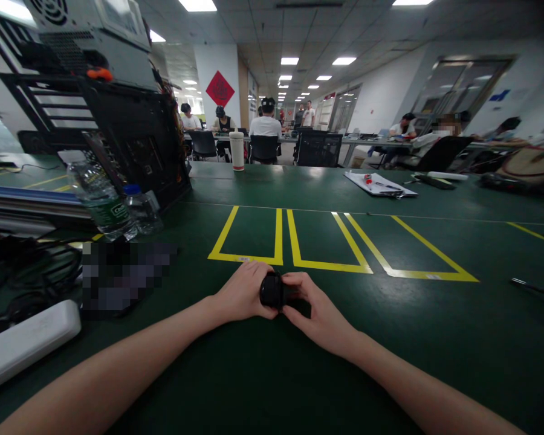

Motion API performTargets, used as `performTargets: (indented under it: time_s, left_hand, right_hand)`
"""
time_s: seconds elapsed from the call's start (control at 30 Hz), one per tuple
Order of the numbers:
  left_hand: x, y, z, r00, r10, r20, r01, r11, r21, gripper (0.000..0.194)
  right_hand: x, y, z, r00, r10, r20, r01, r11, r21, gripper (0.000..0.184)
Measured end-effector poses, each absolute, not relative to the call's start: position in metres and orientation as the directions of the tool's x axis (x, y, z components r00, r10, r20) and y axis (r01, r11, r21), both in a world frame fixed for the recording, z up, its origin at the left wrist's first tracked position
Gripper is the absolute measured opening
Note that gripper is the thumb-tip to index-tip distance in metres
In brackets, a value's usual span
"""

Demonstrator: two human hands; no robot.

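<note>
A small black rounded object (pixel 271 291) with a glossy front is held between my two hands, over the green tabletop (pixel 272 374). My left hand (pixel 243 292) is closed around its left side, thumb below and fingers above. From the right, the fingertips and thumb of my right hand (pixel 315 308) pinch its other side, leaving a gap between them and the palm. What exactly the object is I cannot make out. Just beyond the hands lie yellow tape outlines (pixel 330 266) on the table.
To the left stand a black computer case (pixel 138 139), water bottles (pixel 102 205), a white power strip (pixel 31 341) and tangled cables (pixel 31 272). Farther back are a white tumbler (pixel 237 150) and a clipboard (pixel 378 184). A thin dark tool (pixel 537 290) lies at right. People sit at distant desks.
</note>
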State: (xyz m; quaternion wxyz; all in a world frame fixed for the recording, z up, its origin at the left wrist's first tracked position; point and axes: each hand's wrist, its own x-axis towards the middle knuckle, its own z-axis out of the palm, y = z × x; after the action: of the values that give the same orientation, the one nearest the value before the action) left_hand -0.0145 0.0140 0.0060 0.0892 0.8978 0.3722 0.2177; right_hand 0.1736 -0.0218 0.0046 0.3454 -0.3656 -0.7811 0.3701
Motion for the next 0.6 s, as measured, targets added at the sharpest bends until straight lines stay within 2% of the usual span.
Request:
performTargets:
  time_s: [0.2, 0.43, 0.6]
  left_hand:
    - [-0.0142, 0.0144, 0.0053, 0.624, 0.709, 0.329, 0.634, -0.705, 0.317, 0.05]
    - [-0.0151, 0.0129, 0.0074, 0.63, 0.715, 0.304, 0.633, -0.699, 0.333, 0.05]
    - [-0.0148, 0.0136, 0.0061, 0.628, 0.715, 0.308, 0.641, -0.699, 0.317, 0.051]
  right_hand:
    - [0.1726, -0.0205, 0.0031, -0.477, 0.845, 0.241, 0.28, 0.406, -0.87, 0.025]
    - [0.1732, -0.0196, 0.0039, -0.46, 0.872, 0.168, 0.324, 0.341, -0.882, 0.036]
    - [0.1738, -0.0213, 0.0048, -0.486, 0.843, 0.231, 0.305, 0.412, -0.859, 0.035]
